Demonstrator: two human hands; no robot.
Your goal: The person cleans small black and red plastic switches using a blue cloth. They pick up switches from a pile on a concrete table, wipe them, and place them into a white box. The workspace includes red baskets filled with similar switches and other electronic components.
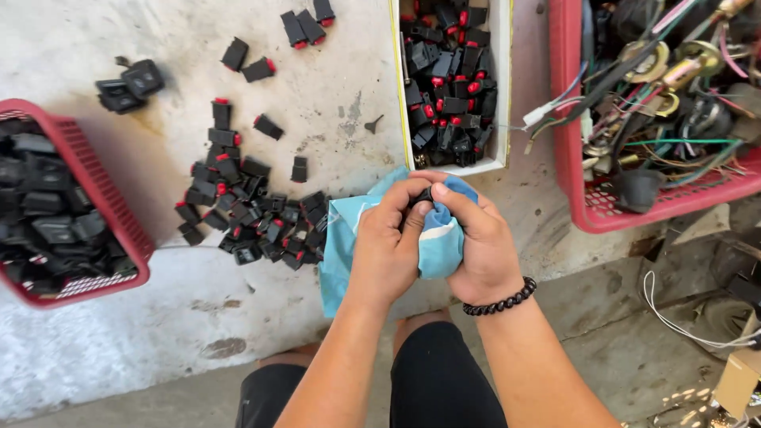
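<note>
Holding one black switch (422,196) in the blue cloth (349,238), our left hand (388,246) and right hand (479,246) grip closed; the pile (254,218) at nine o'clock looks still unwiped, the box (499,87) at twelve partly filled.

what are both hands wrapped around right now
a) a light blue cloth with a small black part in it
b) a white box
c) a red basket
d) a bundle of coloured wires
a: the left hand and right hand clasp a light blue cloth around a small black part.

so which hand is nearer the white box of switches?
Right. The right hand sits just below the white box, gripping the blue cloth; the left hand is beside it, further left.
</note>
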